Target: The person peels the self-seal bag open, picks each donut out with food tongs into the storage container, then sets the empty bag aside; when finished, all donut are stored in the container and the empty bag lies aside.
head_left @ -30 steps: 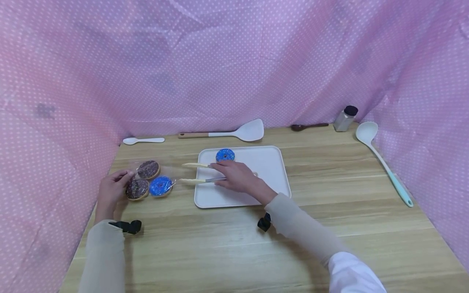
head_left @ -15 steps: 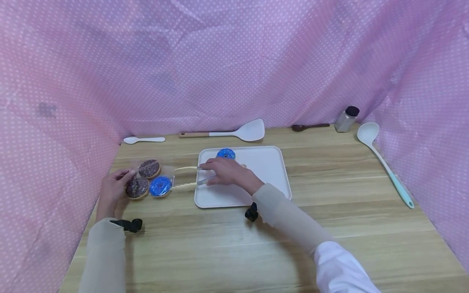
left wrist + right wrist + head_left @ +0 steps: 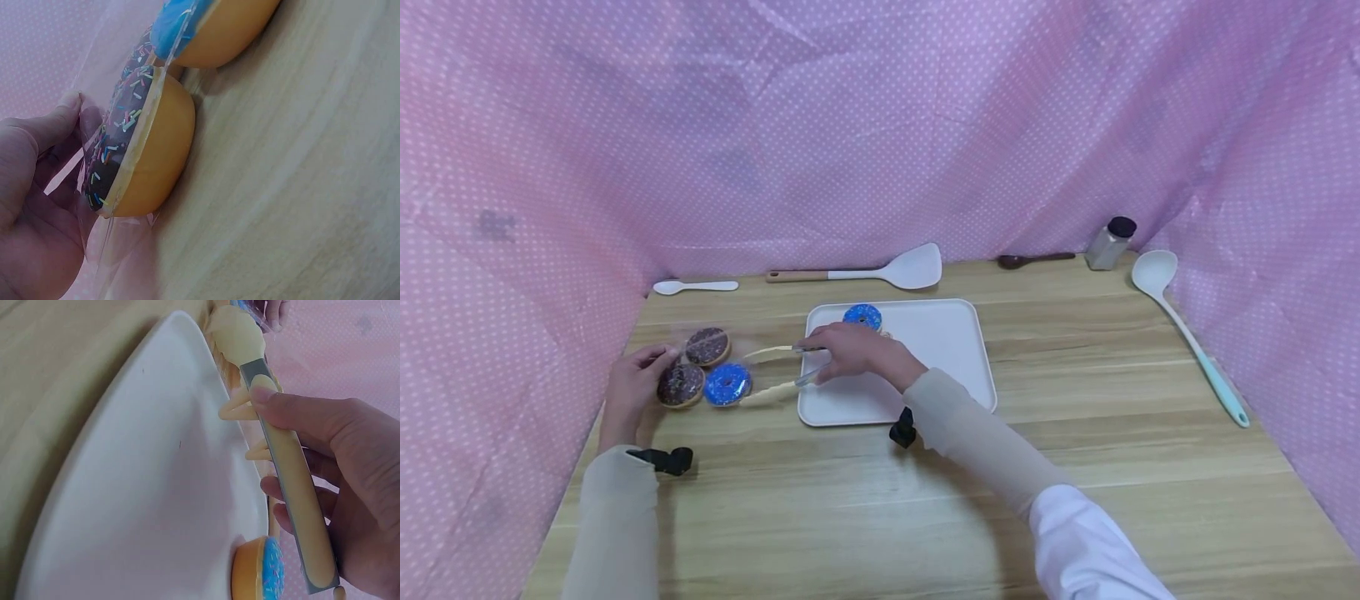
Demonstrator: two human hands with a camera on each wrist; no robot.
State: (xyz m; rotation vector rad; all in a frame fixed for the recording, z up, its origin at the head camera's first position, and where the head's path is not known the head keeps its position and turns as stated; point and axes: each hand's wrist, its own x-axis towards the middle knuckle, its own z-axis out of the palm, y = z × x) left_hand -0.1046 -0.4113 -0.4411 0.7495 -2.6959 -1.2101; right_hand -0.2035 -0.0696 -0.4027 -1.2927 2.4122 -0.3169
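Observation:
My left hand point(image 3: 631, 387) pinches the edge of a clear plastic bag point(image 3: 128, 250) lying on the table. Inside the bag are two chocolate doughnuts with sprinkles point(image 3: 707, 347) and a blue doughnut point(image 3: 718, 388) at its right side. From over the tray, my right hand point(image 3: 853, 350) holds cream and grey food tongs point(image 3: 290, 481) pointing left. Their tips are spread, one at the upper right of the blue doughnut and one at its lower right; whether they touch it I cannot tell. Another blue doughnut point(image 3: 862, 314) sits on the white tray point(image 3: 925, 375), partly behind my right hand.
Along the back lie a white spoon point(image 3: 696, 287), a white turner point(image 3: 913, 268) with a wooden handle and a dark spoon point(image 3: 1015, 261). A black-capped shaker jar point(image 3: 1105, 247) stands at the back right, beside a ladle point(image 3: 1195, 354). Pink dotted cloth point(image 3: 880, 142) hangs around the table.
My right hand has moved left with the tongs, bringing their tips from the tray's left edge to the blue doughnut in the bag. My left hand has stayed nearly still on the bag.

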